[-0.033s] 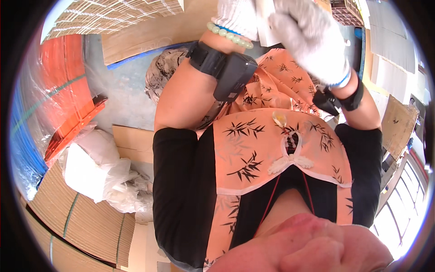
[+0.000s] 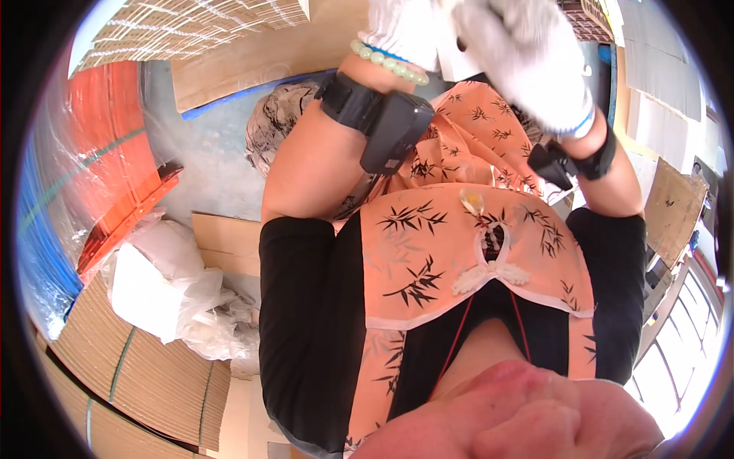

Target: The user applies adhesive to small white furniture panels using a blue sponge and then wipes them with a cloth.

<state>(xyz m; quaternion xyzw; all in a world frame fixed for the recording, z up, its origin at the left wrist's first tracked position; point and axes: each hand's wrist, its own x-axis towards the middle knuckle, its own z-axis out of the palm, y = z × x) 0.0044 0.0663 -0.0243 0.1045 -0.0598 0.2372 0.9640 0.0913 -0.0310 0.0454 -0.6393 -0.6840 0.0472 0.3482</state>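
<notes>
Stacks of flat brown cardboard sheets (image 2: 138, 382) bound with green straps lay along the lower left of the floor, and another pale bundle of sheets (image 2: 191, 27) sat by the upper left edge. A red and blue stack wrapped in clear plastic film (image 2: 84, 145) stood at the left side. Beside the cardboard stacks sat a crumpled clear plastic bag (image 2: 164, 287) holding something white. More flat cardboard pieces (image 2: 673, 206) leaned at the right side near the windows. Both hands, in white knit gloves, were raised at the top edge over the person's orange leaf-patterned garment (image 2: 451, 252). The left hand (image 2: 401, 30) wore a green bead bracelet (image 2: 390, 65) and a black wrist device (image 2: 382, 122); the frame edge cut the hand off, so its grip could not be told. The right hand (image 2: 527, 57) was curled over a thin white piece (image 2: 459, 65) that showed between the two gloves, though whether it truly gripped it was unclear. A black strap (image 2: 581, 161) circled the right wrist.
</notes>
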